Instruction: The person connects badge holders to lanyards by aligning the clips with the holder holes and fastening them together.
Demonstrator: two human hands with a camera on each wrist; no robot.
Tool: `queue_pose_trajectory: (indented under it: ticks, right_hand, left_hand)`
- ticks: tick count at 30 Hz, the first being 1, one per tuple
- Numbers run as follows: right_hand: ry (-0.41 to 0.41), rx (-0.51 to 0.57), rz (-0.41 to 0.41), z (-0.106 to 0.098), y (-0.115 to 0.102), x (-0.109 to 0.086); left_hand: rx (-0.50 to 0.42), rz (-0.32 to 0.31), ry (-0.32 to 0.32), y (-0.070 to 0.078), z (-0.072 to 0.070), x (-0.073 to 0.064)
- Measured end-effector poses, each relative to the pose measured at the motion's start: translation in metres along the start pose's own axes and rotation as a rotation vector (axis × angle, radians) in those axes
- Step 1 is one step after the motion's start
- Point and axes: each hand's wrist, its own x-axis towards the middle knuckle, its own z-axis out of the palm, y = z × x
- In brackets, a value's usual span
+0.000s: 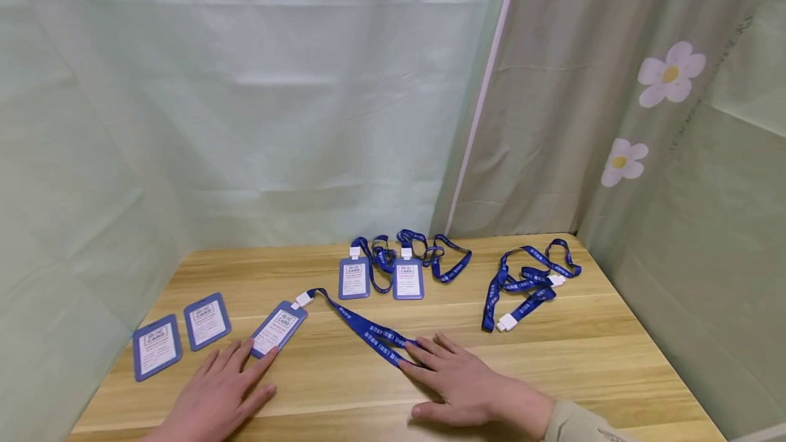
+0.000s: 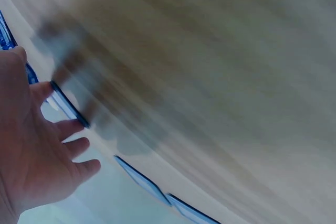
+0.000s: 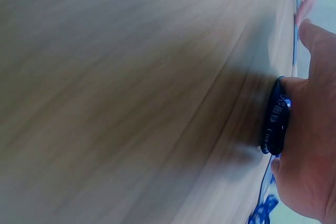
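Observation:
A blue ID card holder (image 1: 279,328) lies tilted on the table, its white clip (image 1: 303,299) joined to a blue lanyard (image 1: 362,328). My left hand (image 1: 216,394) touches the holder's lower edge with its fingertips, the fingers spread; the left wrist view also shows this hand (image 2: 37,135) against the holder (image 2: 70,104). Over the lanyard's loop end rests my right hand (image 1: 460,380), fingers extended and lying on the strap. From the right wrist, the printed strap (image 3: 275,116) shows beside the right hand (image 3: 310,124).
Two card holders without lanyards, one outer (image 1: 157,347) and one inner (image 1: 207,321), lie at the left. Toward the back are two holders with lanyards, a left one (image 1: 354,278) and a right one (image 1: 408,279). Loose lanyards (image 1: 522,285) lie at the right. Curtains (image 1: 307,101) surround the table (image 1: 344,401).

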Motion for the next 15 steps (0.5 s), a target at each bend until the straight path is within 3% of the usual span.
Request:
queue_pose_trajectory:
  ticks: [6,10,15]
  right_hand:
    - [-0.006,-0.028,-0.034,0.001,-0.013,0.032]
    - [0.001,-0.038,-0.021,0.0,-0.021,0.056]
    - [0.0,-0.045,0.009,-0.002,-0.03,0.081]
  left_hand:
    - [0.032,-0.03,0.031,0.008,-0.001,0.011]
    - [0.058,-0.019,0.083,0.012,0.0,0.017]
    - [0.072,-0.011,0.095,0.016,0.001,0.026]
